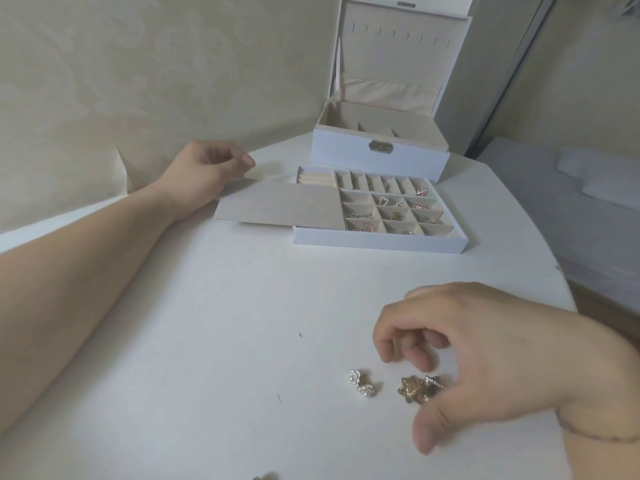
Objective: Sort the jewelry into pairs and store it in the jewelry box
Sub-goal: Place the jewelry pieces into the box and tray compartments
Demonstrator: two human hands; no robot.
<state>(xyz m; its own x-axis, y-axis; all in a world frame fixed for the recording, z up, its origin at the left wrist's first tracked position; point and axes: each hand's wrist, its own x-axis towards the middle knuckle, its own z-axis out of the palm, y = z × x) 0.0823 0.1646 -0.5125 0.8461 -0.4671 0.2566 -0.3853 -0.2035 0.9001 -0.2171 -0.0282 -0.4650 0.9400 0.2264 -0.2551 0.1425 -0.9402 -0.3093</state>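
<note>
A white jewelry box (379, 157) stands open at the back of the white table, its lid upright. In front of it lies its tray (377, 243), with small pieces in several compartments. A beige flap (280, 204) covers the tray's left part. My left hand (204, 171) rests at the flap's far left edge, fingers curled by it. Near the front, two white flower earrings (361, 382) lie together. Beside them lie gold flower pieces (417, 389). My right hand (485, 355) hovers over the gold pieces, fingers curled and thumb low, holding nothing that I can see.
Another gold piece (265, 477) peeks in at the bottom edge. The table's rounded edge (554, 268) runs along the right. A wall stands close behind and to the left of the table.
</note>
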